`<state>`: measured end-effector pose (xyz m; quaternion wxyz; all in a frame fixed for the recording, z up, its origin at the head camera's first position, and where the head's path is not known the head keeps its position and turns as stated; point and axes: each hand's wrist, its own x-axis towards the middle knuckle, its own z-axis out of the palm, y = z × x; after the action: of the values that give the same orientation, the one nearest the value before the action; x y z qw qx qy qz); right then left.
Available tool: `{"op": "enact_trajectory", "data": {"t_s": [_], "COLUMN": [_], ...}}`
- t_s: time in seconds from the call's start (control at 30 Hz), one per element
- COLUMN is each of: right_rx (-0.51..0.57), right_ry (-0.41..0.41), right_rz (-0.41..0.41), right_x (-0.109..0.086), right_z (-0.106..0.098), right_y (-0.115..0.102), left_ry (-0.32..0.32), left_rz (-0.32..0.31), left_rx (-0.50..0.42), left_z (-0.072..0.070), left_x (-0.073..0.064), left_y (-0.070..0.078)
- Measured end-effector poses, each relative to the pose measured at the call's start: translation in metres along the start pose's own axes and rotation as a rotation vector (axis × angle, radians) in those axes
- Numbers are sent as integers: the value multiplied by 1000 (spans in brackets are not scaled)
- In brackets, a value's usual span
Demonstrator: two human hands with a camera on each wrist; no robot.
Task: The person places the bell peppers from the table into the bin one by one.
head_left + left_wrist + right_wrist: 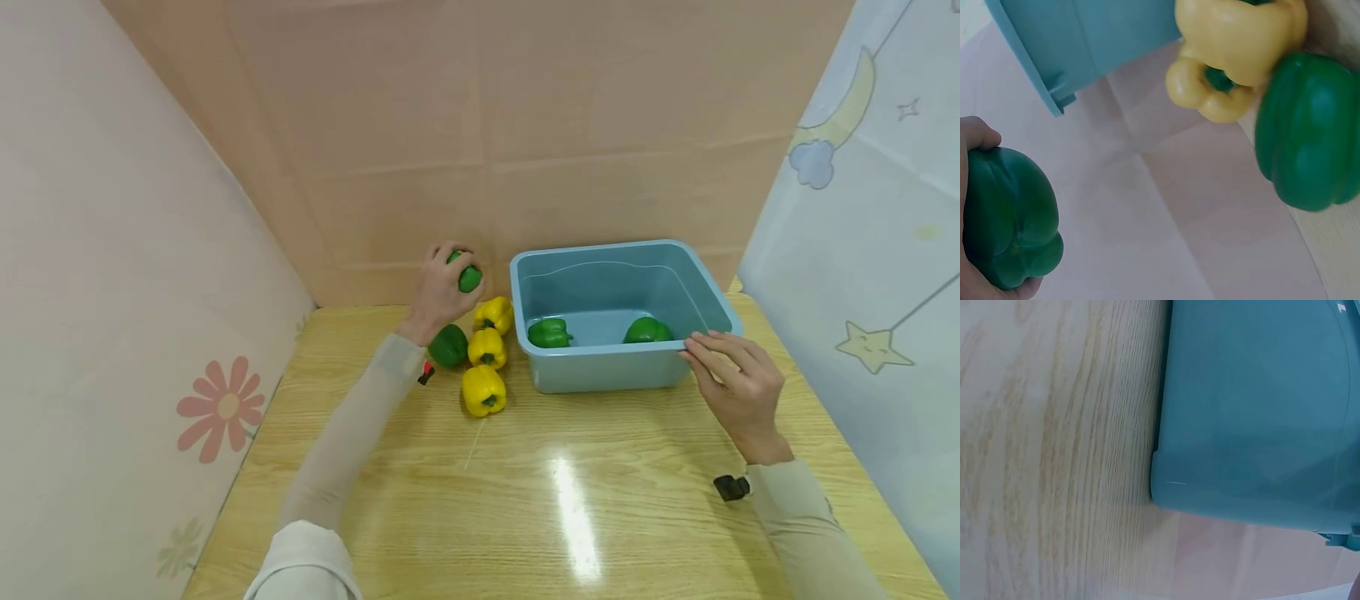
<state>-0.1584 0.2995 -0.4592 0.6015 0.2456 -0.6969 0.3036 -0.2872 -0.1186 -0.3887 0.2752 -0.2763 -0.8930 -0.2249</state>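
Observation:
My left hand [442, 289] grips a green bell pepper [469, 278], raised above the table at the back, left of the blue bin [600, 367]. In the left wrist view the fingers wrap round that pepper [1013, 219] from the left. Below this hand another green pepper [448, 347] lies beside a row of yellow bell peppers [487, 348]. My right hand [738, 387] holds the bin's front right rim, fingertips over the edge. Inside the bin lie two green peppers, one at the left [549, 333] and one toward the right [648, 331].
The wooden table [510, 500] carries everything. A tan cloth backdrop [480, 150] stands close behind the bin. Patterned side panels rise at the left [135, 250] and the right [877, 275]. Dark wrist devices sit at both cuffs.

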Motion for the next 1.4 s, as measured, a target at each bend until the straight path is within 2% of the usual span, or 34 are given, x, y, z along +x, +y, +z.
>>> {"op": "enact_trajectory", "data": {"t_s": [0.3,0.7,1.13,1.4], "right_rx": [-5,-5,3,-4], "right_ry": [12,8,-2,-15], "right_rz": [19,20,15,16], "right_x": [0,-6,-6,-6], "right_z": [1,-2,-2,-2], "right_y": [-1,7,6,6], "left_ry": [-16,-49,-47,-58], "left_rz": [15,41,74,79], "left_rx": [-29,-17,-56,-39], "left_z": [2,10,12,12], "left_x": [16,33,43,48], "left_y": [14,28,35,38]}}
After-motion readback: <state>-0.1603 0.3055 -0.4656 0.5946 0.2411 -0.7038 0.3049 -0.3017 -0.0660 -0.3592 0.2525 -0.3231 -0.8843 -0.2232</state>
